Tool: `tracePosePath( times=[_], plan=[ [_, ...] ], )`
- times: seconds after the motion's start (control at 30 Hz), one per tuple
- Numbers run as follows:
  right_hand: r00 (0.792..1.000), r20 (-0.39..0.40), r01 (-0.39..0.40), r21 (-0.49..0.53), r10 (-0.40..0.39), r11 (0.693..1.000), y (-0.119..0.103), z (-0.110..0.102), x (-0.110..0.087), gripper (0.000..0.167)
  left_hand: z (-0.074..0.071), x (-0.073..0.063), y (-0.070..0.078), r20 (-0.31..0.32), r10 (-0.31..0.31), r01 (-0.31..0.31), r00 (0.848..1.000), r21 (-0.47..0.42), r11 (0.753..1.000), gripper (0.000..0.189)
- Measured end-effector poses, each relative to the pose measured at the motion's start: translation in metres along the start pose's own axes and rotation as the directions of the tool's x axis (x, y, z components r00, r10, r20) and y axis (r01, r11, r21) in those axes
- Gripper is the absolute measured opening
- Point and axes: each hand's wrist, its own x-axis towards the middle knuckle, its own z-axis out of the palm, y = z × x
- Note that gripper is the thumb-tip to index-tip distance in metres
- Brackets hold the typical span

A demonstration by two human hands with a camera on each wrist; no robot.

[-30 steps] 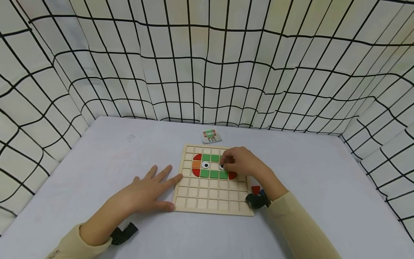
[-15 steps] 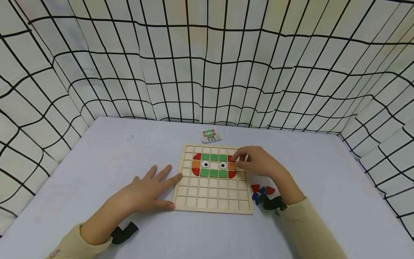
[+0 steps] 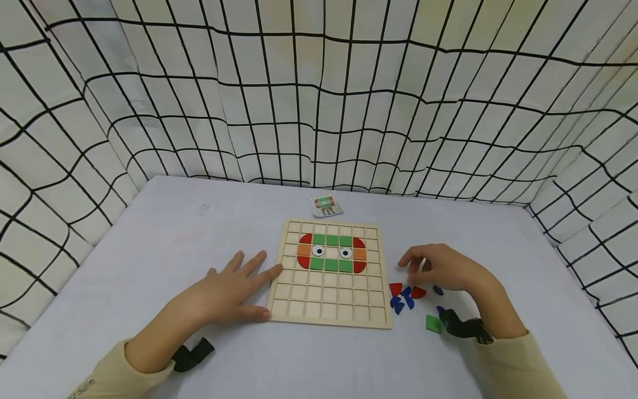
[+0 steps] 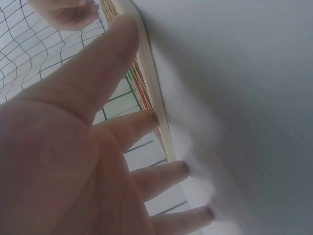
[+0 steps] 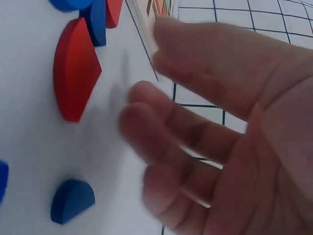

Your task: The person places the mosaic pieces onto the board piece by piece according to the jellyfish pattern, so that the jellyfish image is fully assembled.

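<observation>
A wooden grid board [image 3: 326, 299] lies on the table, its upper cells filled with green, red and orange tiles and two eye tiles [image 3: 318, 251]. Spread flat at its left edge, my left hand [image 3: 219, 296] touches the rim with thumb and a fingertip. My right hand [image 3: 443, 269] hovers right of the board, fingers loosely bent and nothing between them. Below it lie loose pieces: a red quarter-round tile [image 5: 76, 71], a blue half-round tile [image 5: 73, 200], several more blue ones and a green square tile [image 3: 433, 323].
A small pattern card [image 3: 325, 205] lies behind the board. Black netting [image 3: 319, 133] over white cloth encloses the table [image 3: 199, 221] at the back and sides. A dark strap [image 3: 193, 354] is at each wrist.
My right hand has left the board's right side and moved right, over the loose pieces. An orange tile and a red corner tile now show uncovered there. My left hand stays put.
</observation>
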Motion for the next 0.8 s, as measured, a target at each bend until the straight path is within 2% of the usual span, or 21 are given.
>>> tracePosePath(
  times=[0.17, 0.37, 0.63, 0.8],
  plan=[
    [0.996, 0.073, -0.057, -0.031, 0.059, 0.998, -0.003, 0.005, -0.004, 0.029, -0.002, 0.0, 0.0, 0.002, -0.003, 0.003, 1.0, -0.005, 1.0, 0.089],
    [0.996, 0.067, -0.054, -0.08, 0.059, 0.995, -0.008, 0.013, -0.003, 0.044, -0.002, 0.0, 0.0, 0.008, -0.003, 0.003, 1.0, -0.017, 1.0, 0.089],
    [0.996, 0.056, -0.061, -0.105, 0.068, 0.993, -0.01, 0.009, -0.005, 0.028, -0.001, 0.001, -0.001, 0.004, -0.015, 0.015, 1.0, -0.01, 1.0, 0.09],
    [0.996, 0.045, -0.07, -0.113, 0.075, 0.991, -0.006, 0.007, -0.02, 0.032, -0.001, 0.0, -0.001, 0.007, -0.011, 0.011, 1.0, -0.016, 1.0, 0.089]
  ],
)
